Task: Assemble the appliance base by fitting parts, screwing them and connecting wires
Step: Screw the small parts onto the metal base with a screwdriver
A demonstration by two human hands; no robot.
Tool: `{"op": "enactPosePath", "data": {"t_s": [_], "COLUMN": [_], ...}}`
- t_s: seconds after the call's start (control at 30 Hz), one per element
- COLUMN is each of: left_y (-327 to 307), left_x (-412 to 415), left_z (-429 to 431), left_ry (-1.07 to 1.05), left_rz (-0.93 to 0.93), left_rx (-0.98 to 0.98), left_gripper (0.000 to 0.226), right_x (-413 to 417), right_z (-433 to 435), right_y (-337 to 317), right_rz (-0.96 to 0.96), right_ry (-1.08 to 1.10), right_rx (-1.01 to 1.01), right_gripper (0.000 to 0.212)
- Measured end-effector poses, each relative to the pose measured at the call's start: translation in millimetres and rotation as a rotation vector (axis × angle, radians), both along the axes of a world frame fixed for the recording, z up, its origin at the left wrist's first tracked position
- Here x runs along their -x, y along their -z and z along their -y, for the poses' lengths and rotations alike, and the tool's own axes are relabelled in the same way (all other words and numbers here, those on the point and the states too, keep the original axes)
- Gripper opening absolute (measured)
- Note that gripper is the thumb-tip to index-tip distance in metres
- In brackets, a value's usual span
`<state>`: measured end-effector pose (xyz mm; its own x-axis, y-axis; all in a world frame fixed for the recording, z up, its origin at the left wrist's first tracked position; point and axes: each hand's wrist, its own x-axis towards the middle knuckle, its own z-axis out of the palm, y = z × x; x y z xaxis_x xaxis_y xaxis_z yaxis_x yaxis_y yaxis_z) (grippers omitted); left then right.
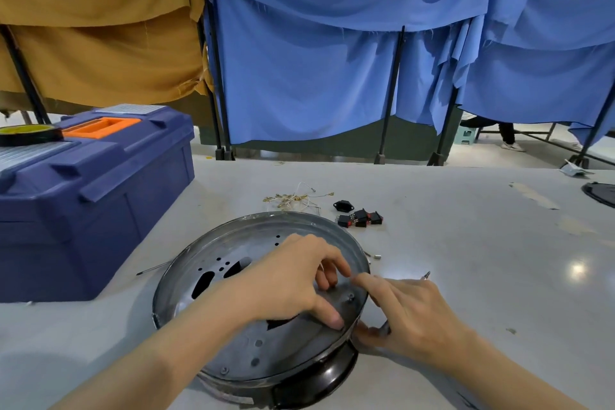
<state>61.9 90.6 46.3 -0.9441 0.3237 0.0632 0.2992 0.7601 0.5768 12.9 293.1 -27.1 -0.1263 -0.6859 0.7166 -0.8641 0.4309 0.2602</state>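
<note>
The round metal appliance base [299, 220] lies tilted on the grey table, its black plastic housing [332, 373] underneath at the front. My left hand [286, 280] rests inside it, thumb flat on the inner plate [253, 343] and bent fingers touching near the right rim. A screw [350, 297] sits in the plate just below those fingertips. My right hand [416, 313] is outside the right rim, index finger stretched onto the rim. Its thumb and other fingers grip a thin metal tool whose tip [427, 274] pokes out behind the hand.
Behind the base lie a bundle of wires with terminals [293, 198], a black socket [342, 205] and several black-and-red rocker switches [359, 218]. Small metal bits [376, 256] lie at its right, a thin rod [153, 269] at its left. A blue toolbox [100, 193] carrying a tape roll [30, 133] stands left.
</note>
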Motion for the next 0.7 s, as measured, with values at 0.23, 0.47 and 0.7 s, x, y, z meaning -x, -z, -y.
{"op": "enactPosePath", "data": {"t_s": [0.23,0.47,0.7], "left_y": [1.8,3.1,4.9], "left_x": [6.2,3.9,1.9], "left_z": [4.8,7.3,7.8], "left_ry": [0.002,-0.005,-0.017], "left_rz": [0.161,0.213,0.211], "left_rx": [-0.116,-0.127,-0.158], "left_gripper": [0.06,0.058,0.06], "right_x": [2.1,8.0,13.3], "right_z": [-3.3,-3.0,-4.8], "right_y": [-1.7,-9.1,-16.1], "right_rz": [-0.137,-0.247,-0.274], "right_ry": [-0.056,-0.15,-0.183], "right_rx": [0.005,-0.08,-0.14], "right_gripper": [0.044,0.042,0.04]}}
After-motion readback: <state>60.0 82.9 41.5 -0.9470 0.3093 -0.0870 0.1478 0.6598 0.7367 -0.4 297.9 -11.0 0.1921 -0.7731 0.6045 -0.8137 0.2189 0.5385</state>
